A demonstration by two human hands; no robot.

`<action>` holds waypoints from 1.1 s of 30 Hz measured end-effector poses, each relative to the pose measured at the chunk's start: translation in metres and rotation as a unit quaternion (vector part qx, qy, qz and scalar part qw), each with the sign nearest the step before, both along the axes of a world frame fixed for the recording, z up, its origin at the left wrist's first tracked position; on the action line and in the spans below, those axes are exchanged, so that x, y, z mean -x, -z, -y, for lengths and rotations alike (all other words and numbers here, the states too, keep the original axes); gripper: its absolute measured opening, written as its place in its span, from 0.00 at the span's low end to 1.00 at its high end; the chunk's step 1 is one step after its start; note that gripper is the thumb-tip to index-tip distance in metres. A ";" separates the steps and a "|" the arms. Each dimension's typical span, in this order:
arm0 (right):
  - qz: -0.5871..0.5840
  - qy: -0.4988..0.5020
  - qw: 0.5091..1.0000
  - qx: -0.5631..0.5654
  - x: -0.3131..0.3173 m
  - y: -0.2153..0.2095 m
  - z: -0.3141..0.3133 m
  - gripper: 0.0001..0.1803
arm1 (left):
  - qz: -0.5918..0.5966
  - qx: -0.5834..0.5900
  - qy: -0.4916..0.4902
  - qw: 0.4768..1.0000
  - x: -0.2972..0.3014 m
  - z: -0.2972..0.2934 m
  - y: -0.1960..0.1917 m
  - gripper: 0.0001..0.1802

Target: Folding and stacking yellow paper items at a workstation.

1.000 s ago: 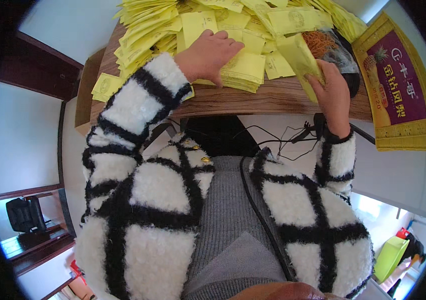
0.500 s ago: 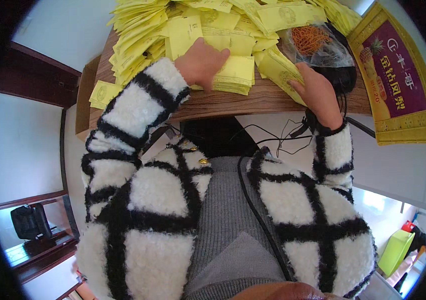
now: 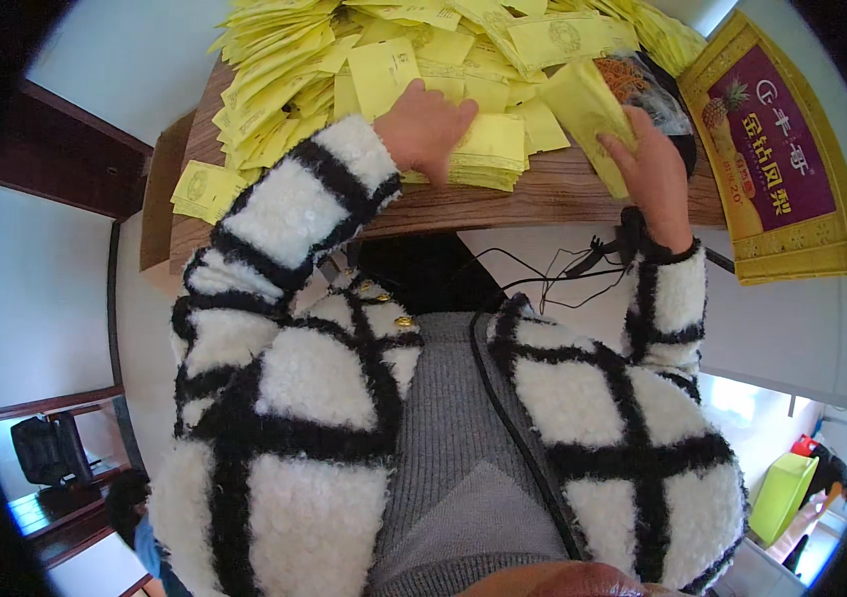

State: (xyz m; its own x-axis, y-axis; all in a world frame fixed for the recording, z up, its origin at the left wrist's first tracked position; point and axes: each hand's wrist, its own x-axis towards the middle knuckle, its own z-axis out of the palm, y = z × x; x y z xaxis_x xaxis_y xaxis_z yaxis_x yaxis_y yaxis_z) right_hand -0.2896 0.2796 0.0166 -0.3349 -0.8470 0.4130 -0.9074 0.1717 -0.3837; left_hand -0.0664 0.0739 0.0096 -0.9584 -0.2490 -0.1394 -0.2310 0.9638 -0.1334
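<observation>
Flat yellow paper slips with dark printing (image 3: 279, 99) lie heaped across the far part of the wooden table. At the heap's near side is a neat stack of yellow slips (image 3: 491, 149). My left hand (image 3: 428, 134) spans its left end, one finger along the far edge and the thumb by the near edge. Its other fingers are partly hidden. To the right, my right hand (image 3: 654, 171) grips a bundle of yellow slips (image 3: 587, 114), thumb on top and fingers behind. The bundle is tilted, and its far end reaches toward the heap.
Behind my right hand, a clear bag of orange rubber bands (image 3: 622, 75) is partly covered. A yellow and purple carton panel (image 3: 776, 149) stands at the table's right. Loose slips (image 3: 206, 189) lie at the left edge. Black cables (image 3: 553, 274) hang below the table's front edge (image 3: 543, 214).
My right hand has raised the bundle and turned it more upright, partly covering the rubber bands. My left hand keeps its place at the stack. A person partly appears at the lower left.
</observation>
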 end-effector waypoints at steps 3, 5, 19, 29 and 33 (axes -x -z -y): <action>0.014 0.004 0.999 0.035 0.006 -0.008 0.007 0.22 | -0.009 0.002 0.019 1.000 -0.005 -0.001 -0.007 0.53; 0.118 -0.076 0.986 0.093 -0.003 -0.017 0.015 0.24 | -0.020 0.006 0.028 0.999 -0.012 0.001 -0.012 0.58; 0.374 -0.277 0.883 -0.060 -0.015 -0.010 0.083 0.25 | -0.055 0.017 -0.009 0.998 -0.060 0.009 -0.070 0.49; 0.178 -0.329 0.912 -0.167 -0.023 0.019 0.138 0.27 | -0.101 0.020 -0.038 0.994 -0.077 0.053 -0.016 0.42; 0.230 -0.342 0.896 -0.167 -0.017 0.028 0.143 0.27 | -0.113 -0.071 -0.026 0.991 -0.070 0.050 -0.023 0.44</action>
